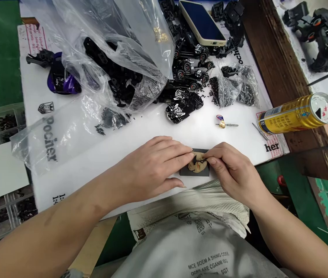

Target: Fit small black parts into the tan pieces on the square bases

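A tan, putty-like lump (pixel 197 165) sits on a dark rectangular block (pixel 184 171) near the front edge of the white board. A small black part (pixel 199 159) lies across its top. My left hand (pixel 158 166) is stretched out nearly flat from the left, its fingertips at the lump's upper left edge. My right hand (pixel 235 170) pinches the right end of the small black part between thumb and forefinger. The fingers partly cover both ends of that part. Beyond my right hand lies a small gold-coloured tool (pixel 222 122) with a thin metal shaft.
Black model cars (pixel 184 103) and a clear bag of parts (pixel 149 88) crowd the board's far side. A phone (pixel 203 23) rests on them. A yellow can (pixel 291 115) lies at the right by a wooden beam. A purple car body (pixel 62 79) sits at the left.
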A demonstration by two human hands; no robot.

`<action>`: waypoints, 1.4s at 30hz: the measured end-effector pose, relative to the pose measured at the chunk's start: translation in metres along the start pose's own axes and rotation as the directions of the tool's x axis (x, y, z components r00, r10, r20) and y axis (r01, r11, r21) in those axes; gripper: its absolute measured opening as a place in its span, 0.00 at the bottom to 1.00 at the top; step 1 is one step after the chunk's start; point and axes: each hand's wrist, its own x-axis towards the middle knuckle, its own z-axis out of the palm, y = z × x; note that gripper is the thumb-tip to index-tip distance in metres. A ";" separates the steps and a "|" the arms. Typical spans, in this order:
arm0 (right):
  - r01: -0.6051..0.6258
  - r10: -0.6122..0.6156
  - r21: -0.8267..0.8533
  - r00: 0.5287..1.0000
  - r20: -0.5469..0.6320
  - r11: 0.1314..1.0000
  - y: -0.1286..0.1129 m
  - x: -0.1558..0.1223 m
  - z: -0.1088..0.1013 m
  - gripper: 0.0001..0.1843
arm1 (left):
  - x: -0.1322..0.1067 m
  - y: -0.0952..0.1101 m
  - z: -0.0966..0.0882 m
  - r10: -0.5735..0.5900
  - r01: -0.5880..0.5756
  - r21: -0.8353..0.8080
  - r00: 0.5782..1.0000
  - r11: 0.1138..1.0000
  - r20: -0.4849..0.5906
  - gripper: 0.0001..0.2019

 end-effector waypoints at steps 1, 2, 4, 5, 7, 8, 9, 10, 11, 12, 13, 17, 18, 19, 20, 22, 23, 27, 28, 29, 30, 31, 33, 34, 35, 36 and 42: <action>0.009 -0.009 0.003 1.000 0.008 1.000 0.001 0.000 0.000 0.07 | 0.000 0.000 0.000 0.002 -0.002 0.000 1.000 1.000 -0.001 0.24; 0.020 -0.020 0.002 1.000 0.019 1.000 0.001 0.001 -0.001 0.07 | -0.001 0.000 0.000 0.003 -0.003 0.000 1.000 1.000 -0.002 0.24; 0.034 -0.034 -0.001 0.999 0.038 0.999 0.002 0.002 -0.002 0.07 | -0.001 0.000 0.000 0.001 -0.001 -0.004 1.000 1.000 -0.005 0.23; 0.036 -0.036 -0.001 0.998 0.044 0.999 0.001 0.002 -0.003 0.06 | -0.001 0.000 -0.001 0.000 0.000 -0.007 1.000 1.000 -0.005 0.22; 0.035 -0.034 -0.002 0.998 0.051 0.999 0.001 0.003 -0.003 0.06 | -0.001 0.000 -0.001 0.002 -0.002 -0.016 1.000 1.000 -0.003 0.20; 0.030 -0.030 -0.005 0.998 0.052 1.000 0.000 0.004 -0.004 0.05 | -0.001 0.000 -0.002 0.005 -0.005 -0.020 1.000 1.000 0.000 0.19; 0.026 -0.025 -0.010 0.998 0.052 1.000 0.000 0.005 -0.004 0.05 | 0.000 0.000 -0.002 0.007 -0.007 -0.023 1.000 1.000 0.004 0.18; 0.022 -0.021 -0.016 0.998 0.054 1.000 -0.001 0.005 -0.004 0.05 | 0.000 0.000 -0.002 0.009 -0.008 -0.024 1.000 1.000 0.009 0.18; 0.020 -0.019 -0.023 0.998 0.057 1.000 0.000 0.005 -0.004 0.04 | 0.001 0.000 -0.002 0.007 -0.007 -0.024 1.000 1.000 0.016 0.18; 0.021 -0.020 -0.025 0.998 0.062 0.999 0.000 0.005 -0.004 0.04 | 0.001 0.000 -0.002 0.006 -0.006 -0.023 1.000 1.000 0.022 0.18; 0.025 -0.023 -0.023 0.998 0.065 0.999 0.001 0.005 -0.004 0.04 | 0.001 0.000 -0.002 0.005 -0.004 -0.023 1.000 1.000 0.025 0.18; 0.004 -0.005 0.034 1.000 0.022 0.999 0.007 0.002 -0.005 0.04 | -0.002 -0.001 -0.004 -0.022 0.022 -0.033 1.000 0.999 -0.010 0.20; -0.012 0.012 0.054 1.000 -0.002 0.998 0.009 0.001 -0.005 0.04 | -0.003 -0.003 -0.006 -0.043 0.043 -0.031 0.999 0.999 -0.021 0.22; -0.024 0.026 0.070 0.999 -0.025 0.997 0.011 0.001 -0.005 0.04 | -0.005 -0.005 -0.008 -0.072 0.071 -0.026 0.997 0.997 -0.023 0.24; -0.031 0.034 0.084 0.998 -0.045 0.996 0.012 0.000 -0.004 0.04 | -0.007 -0.007 -0.012 -0.106 0.106 -0.020 0.994 0.994 -0.014 0.26; -0.024 0.030 0.095 0.997 -0.072 0.995 0.014 0.000 -0.002 0.04 | -0.012 -0.014 -0.019 -0.186 0.186 -0.007 0.982 0.982 0.030 0.31; -0.012 0.019 0.094 0.997 -0.079 0.996 0.015 0.000 -0.001 0.04 | -0.016 -0.017 -0.023 -0.228 0.229 -0.003 0.972 0.973 0.057 0.34; 0.025 -0.017 0.095 0.996 -0.087 0.995 0.015 -0.001 0.001 0.04 | -0.032 -0.024 -0.035 -0.390 0.391 0.019 0.909 0.920 0.147 0.38; 0.033 -0.026 0.083 0.996 -0.089 0.996 0.014 -0.001 0.000 0.04 | -0.034 -0.024 -0.037 -0.422 0.424 0.029 0.891 0.905 0.165 0.37; 0.043 -0.037 0.056 0.994 -0.099 0.997 0.012 -0.001 -0.001 0.04 | -0.035 -0.023 -0.038 -0.447 0.448 0.039 0.876 0.893 0.179 0.35; 0.054 -0.052 0.016 0.992 -0.113 0.998 0.010 -0.001 -0.002 0.05 | -0.035 -0.022 -0.039 -0.463 0.463 0.046 0.866 0.885 0.186 0.34; 0.067 -0.070 -0.032 0.989 -0.131 0.997 0.007 -0.001 -0.002 0.05 | -0.034 -0.021 -0.039 -0.470 0.470 0.049 0.862 0.881 0.191 0.33; 0.090 -0.107 -0.112 0.981 -0.159 0.990 0.001 0.001 -0.002 0.06 | -0.030 -0.020 -0.039 -0.473 0.473 0.050 0.858 0.880 0.201 0.33; 0.099 -0.120 -0.130 0.979 -0.168 0.987 -0.002 0.002 -0.001 0.06 | -0.028 -0.019 -0.039 -0.472 0.472 0.050 0.857 0.880 0.209 0.34; 0.102 -0.125 -0.133 0.977 -0.173 0.986 -0.005 0.004 0.001 0.06 | -0.026 -0.019 -0.039 -0.470 0.472 0.049 0.856 0.880 0.216 0.35; 0.100 -0.121 -0.125 0.977 -0.174 0.987 -0.008 0.006 0.004 0.06 | -0.024 -0.020 -0.039 -0.469 0.471 0.048 0.854 0.881 0.224 0.36; 0.082 -0.088 -0.088 0.994 -0.070 0.993 -0.020 0.022 0.023 0.03 | -0.024 -0.017 -0.042 -0.468 0.470 0.055 0.848 0.881 0.249 0.35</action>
